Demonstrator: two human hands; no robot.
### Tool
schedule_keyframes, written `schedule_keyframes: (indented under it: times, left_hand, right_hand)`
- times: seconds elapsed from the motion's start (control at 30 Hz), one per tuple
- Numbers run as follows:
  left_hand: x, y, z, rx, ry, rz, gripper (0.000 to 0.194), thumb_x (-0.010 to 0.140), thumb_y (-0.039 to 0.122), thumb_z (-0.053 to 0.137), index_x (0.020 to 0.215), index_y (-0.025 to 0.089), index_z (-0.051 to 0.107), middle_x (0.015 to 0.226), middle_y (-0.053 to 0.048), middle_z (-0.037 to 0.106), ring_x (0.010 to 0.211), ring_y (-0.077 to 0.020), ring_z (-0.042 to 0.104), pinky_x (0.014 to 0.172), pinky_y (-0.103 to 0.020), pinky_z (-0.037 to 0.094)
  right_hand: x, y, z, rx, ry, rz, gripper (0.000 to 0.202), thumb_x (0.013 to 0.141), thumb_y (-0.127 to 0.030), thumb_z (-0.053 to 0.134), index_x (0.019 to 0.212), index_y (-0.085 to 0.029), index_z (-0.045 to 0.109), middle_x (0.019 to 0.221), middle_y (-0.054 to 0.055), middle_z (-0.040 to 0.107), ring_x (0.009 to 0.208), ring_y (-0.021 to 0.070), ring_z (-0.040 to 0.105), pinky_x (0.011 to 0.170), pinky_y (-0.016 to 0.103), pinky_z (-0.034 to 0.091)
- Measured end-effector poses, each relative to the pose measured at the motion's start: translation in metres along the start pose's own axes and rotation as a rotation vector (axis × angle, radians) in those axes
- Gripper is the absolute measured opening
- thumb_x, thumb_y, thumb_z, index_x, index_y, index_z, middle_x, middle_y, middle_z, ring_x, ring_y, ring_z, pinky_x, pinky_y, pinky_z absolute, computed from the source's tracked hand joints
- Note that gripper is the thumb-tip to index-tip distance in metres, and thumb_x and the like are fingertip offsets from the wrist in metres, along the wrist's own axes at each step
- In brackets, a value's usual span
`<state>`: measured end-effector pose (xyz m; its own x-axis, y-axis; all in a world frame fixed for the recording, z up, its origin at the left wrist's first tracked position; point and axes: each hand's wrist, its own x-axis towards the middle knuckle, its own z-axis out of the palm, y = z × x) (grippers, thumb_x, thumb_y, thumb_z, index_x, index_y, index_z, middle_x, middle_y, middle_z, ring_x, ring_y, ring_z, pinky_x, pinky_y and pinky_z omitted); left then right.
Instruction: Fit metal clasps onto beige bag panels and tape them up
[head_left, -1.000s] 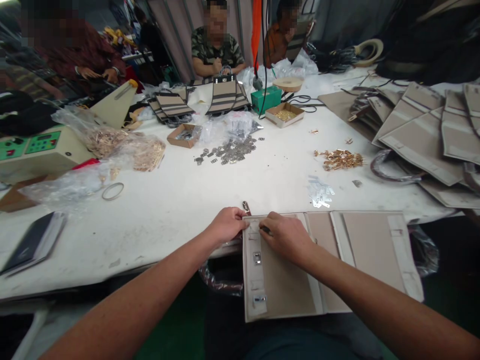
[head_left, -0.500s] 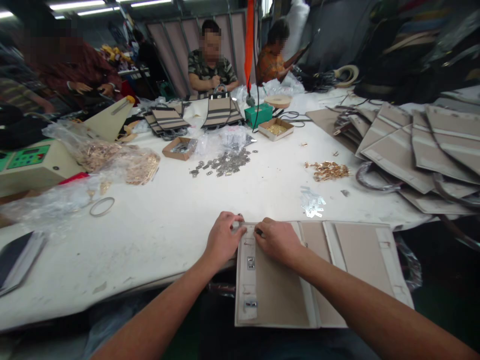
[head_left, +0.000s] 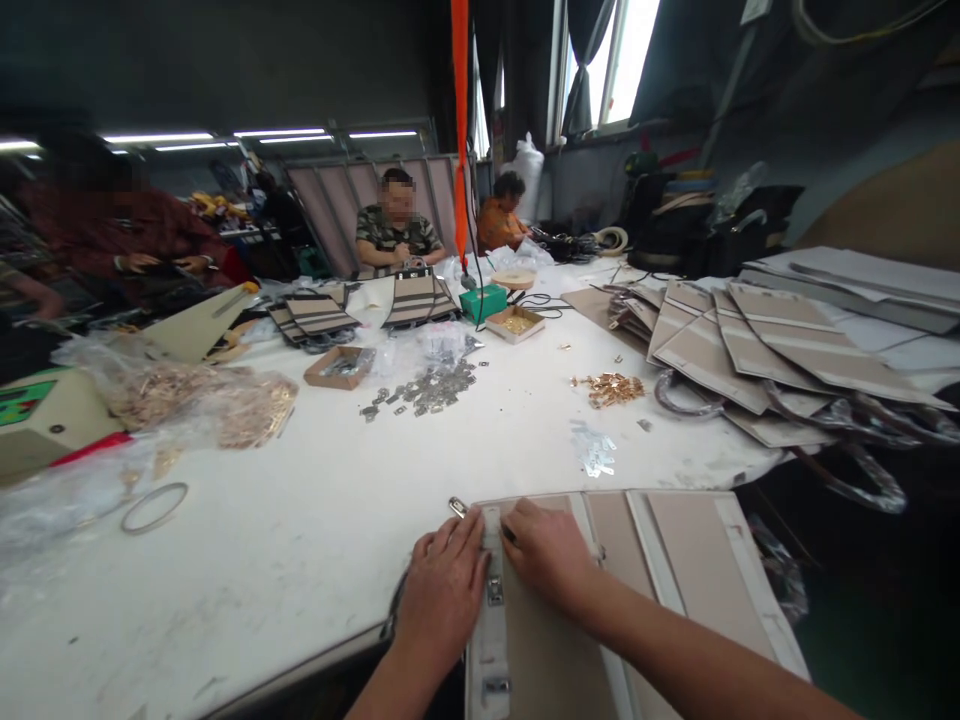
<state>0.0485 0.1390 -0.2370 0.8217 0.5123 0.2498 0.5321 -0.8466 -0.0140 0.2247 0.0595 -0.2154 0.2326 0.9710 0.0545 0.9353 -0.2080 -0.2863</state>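
A beige bag panel (head_left: pixel 551 610) with pale strips lies at the table's front edge, reaching toward me. My left hand (head_left: pixel 442 580) rests on its left edge, fingers stretched out and side by side. At those fingertips a small slotted metal piece (head_left: pixel 457 507) sticks out past the panel's corner. My right hand (head_left: pixel 546 548) is closed at the top of the panel, fingers curled in; a dark bit shows between them, too hidden to name. Along the left strip sit a metal washer plate (head_left: pixel 494 590) and another metal plate (head_left: pixel 496 686).
Ahead lie flat silver strips (head_left: pixel 594 447), gold fasteners (head_left: pixel 611 389) and grey metal plates (head_left: pixel 431 390). Beige panels with wrapped handles (head_left: pixel 750 350) are stacked at right. Plastic bags of parts (head_left: pixel 217 400) and a machine (head_left: pixel 64 420) stand left. Several people sit or stand beyond.
My view has tilted up. My left hand has gone from bent, pinching fingers to lying flat along the panel's edge. The right hand stays closed at the panel's top.
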Motion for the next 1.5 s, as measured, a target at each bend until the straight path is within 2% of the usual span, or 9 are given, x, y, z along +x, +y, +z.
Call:
schedule_keyframes:
  times: [0.27,0.5,0.63,0.73,0.9,1.03,1.13,1.3,1.5]
  left_hand:
    - [-0.005,-0.001,0.004,-0.051,-0.002,-0.031,0.045,0.102,0.025,0.044,0.146,0.024,0.054,0.152,-0.005,0.054,0.131,-0.0277,0.054,0.104,-0.048,0.047]
    - [-0.002,0.004,0.003,-0.043,0.001,-0.021,0.043,0.101,0.024,0.047,0.144,0.023,0.056,0.150,-0.007,0.056,0.130,-0.0300,0.056,0.104,-0.050,0.048]
    - [0.000,0.004,0.001,-0.021,-0.018,-0.019,0.044,0.101,0.024,0.048,0.144,0.021,0.056,0.150,-0.008,0.057,0.130,-0.0292,0.056,0.105,-0.049,0.048]
    - [-0.001,0.002,0.003,-0.026,0.004,-0.029,0.045,0.102,0.028,0.047,0.146,0.021,0.054,0.151,-0.007,0.056,0.129,-0.0286,0.056,0.105,-0.049,0.048]
    - [-0.005,-0.001,0.009,-0.040,0.069,-0.014,0.045,0.102,0.030,0.047,0.146,0.024,0.054,0.151,-0.005,0.056,0.128,-0.0288,0.057,0.103,-0.048,0.049]
    - [-0.005,-0.002,0.011,-0.059,0.097,-0.009,0.045,0.100,0.028,0.048,0.145,0.027,0.055,0.150,-0.003,0.056,0.128,-0.0284,0.058,0.102,-0.046,0.048]
    - [-0.005,-0.002,0.012,-0.090,0.082,-0.018,0.045,0.101,0.029,0.048,0.145,0.027,0.055,0.151,-0.004,0.055,0.129,-0.0284,0.056,0.103,-0.046,0.048]
    - [-0.006,0.000,0.010,-0.173,0.043,-0.083,0.042,0.101,0.032,0.050,0.142,0.025,0.056,0.152,-0.010,0.053,0.133,-0.0286,0.052,0.107,-0.047,0.044]
    - [-0.007,0.001,0.007,-0.282,-0.005,-0.117,0.043,0.100,0.032,0.051,0.143,0.024,0.053,0.149,-0.010,0.054,0.136,-0.0275,0.048,0.110,-0.048,0.041]
  right_hand:
    - [-0.009,-0.013,0.011,0.001,-0.014,0.045,0.019,0.099,-0.026,0.048,0.100,-0.022,0.067,0.102,0.006,0.069,0.084,0.0199,0.069,0.068,0.030,0.039]
    - [-0.010,-0.016,0.006,-0.002,-0.017,0.020,0.019,0.095,-0.023,0.051,0.104,-0.021,0.068,0.104,0.008,0.070,0.085,0.0232,0.070,0.070,0.030,0.044]
    - [-0.006,-0.011,-0.005,0.018,-0.034,0.006,0.022,0.096,-0.029,0.052,0.100,-0.021,0.072,0.102,0.009,0.073,0.085,0.0226,0.071,0.071,0.030,0.046]
    - [0.004,0.019,-0.025,0.069,-0.020,0.026,0.026,0.095,-0.037,0.053,0.097,-0.024,0.076,0.100,0.006,0.076,0.089,0.0214,0.070,0.074,0.029,0.046]
    - [0.040,0.115,-0.067,0.065,0.070,0.304,0.027,0.090,-0.042,0.061,0.106,-0.030,0.078,0.109,0.002,0.077,0.099,0.0197,0.068,0.078,0.027,0.046]
    - [0.079,0.174,-0.076,0.009,0.063,0.418,0.028,0.087,-0.038,0.063,0.106,-0.026,0.080,0.111,0.005,0.077,0.097,0.0207,0.068,0.075,0.026,0.046]
    - [0.102,0.191,-0.066,-0.014,0.032,0.419,0.025,0.084,-0.036,0.066,0.101,-0.027,0.081,0.111,0.004,0.077,0.095,0.0196,0.068,0.073,0.025,0.046]
    - [0.120,0.200,-0.050,-0.073,-0.007,0.419,0.025,0.082,-0.037,0.067,0.097,-0.024,0.082,0.104,0.009,0.077,0.092,0.0223,0.067,0.074,0.028,0.046]
    - [0.128,0.201,-0.061,-0.099,-0.066,0.332,0.021,0.083,-0.028,0.066,0.093,-0.017,0.080,0.090,0.010,0.077,0.082,0.0202,0.067,0.072,0.027,0.046]
